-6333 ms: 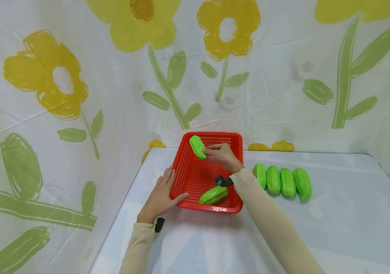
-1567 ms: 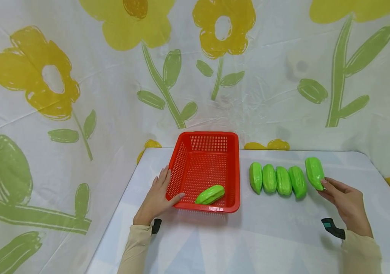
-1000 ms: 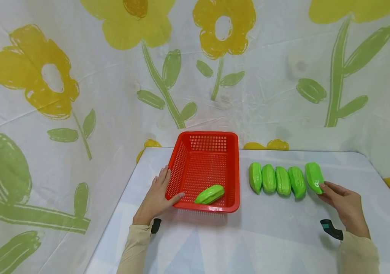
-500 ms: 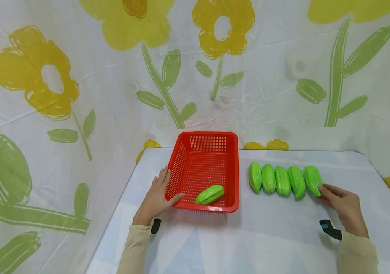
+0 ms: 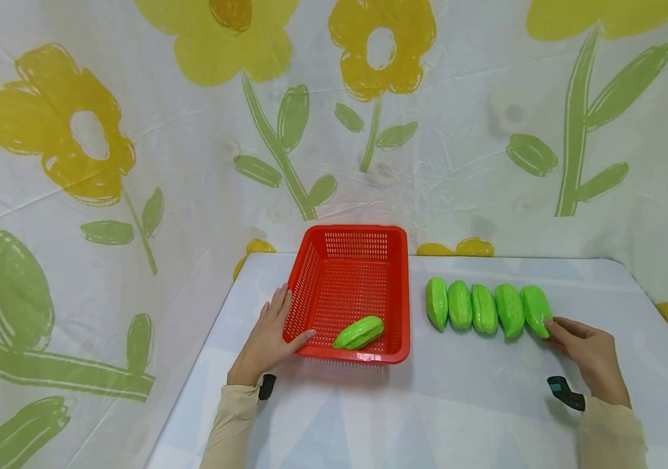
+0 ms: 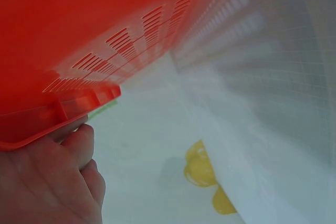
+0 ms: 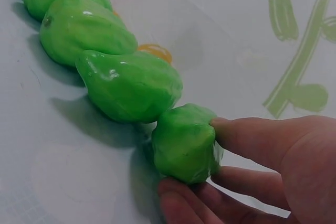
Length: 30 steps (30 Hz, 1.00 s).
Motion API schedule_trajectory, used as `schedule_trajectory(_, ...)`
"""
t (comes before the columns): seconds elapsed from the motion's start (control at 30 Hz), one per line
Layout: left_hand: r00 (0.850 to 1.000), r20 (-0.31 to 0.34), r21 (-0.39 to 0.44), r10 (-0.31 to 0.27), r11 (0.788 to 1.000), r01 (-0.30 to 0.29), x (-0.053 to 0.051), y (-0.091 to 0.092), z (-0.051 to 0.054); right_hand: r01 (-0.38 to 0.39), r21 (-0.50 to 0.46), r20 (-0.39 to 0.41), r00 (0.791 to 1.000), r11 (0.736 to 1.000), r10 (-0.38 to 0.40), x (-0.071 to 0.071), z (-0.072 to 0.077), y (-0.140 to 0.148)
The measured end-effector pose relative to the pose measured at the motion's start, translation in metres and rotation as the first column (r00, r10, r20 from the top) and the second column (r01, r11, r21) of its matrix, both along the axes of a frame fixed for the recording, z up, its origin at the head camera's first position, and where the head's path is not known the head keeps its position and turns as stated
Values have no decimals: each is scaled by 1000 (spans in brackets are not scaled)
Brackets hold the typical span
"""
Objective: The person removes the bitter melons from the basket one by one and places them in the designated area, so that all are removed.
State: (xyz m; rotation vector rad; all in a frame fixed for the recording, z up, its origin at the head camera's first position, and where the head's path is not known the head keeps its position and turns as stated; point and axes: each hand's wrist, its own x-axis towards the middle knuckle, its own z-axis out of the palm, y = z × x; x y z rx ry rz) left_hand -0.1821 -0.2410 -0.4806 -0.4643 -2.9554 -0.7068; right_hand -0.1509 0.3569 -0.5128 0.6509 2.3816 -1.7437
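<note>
My right hand (image 5: 590, 358) pinches the near end of the rightmost green ribbed fruit (image 5: 536, 309), thumb on one side and fingers on the other. That fruit lies on the table as the end of a side-by-side row; in the right wrist view its end, the held fruit (image 7: 186, 142), touches the neighbouring fruit (image 7: 131, 85). My left hand (image 5: 266, 345) rests along the left side of a red perforated basket (image 5: 405, 293), fingers extended, thumb over the front rim. From the left wrist, my left hand (image 6: 58, 177) shows against the rim's underside. One more green fruit (image 5: 359, 333) lies inside the basket, near its front.
Several similar fruits, among them the leftmost one (image 5: 437, 304), stand in the row right of the basket. A pale table (image 5: 457, 410) carries everything. Behind and to the left hangs a flower-printed cloth (image 5: 457, 163).
Earlier, my right hand held a fruit over the basket. It then carried a fruit to the row's right end and lowered it beside the others. My left hand stays at the basket.
</note>
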Motion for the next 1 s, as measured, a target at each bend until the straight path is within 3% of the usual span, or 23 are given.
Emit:
schedule_trajectory(0.37,1000,3,1,-5,1000,5,0,0,1,-10,55,66,998,998,6,-1,-1,4)
schedule_trajectory(1.0,1000,-4,-5,-4,1000,4,0,0,-2,-20,32,20,1000,999,19,0,-3,2)
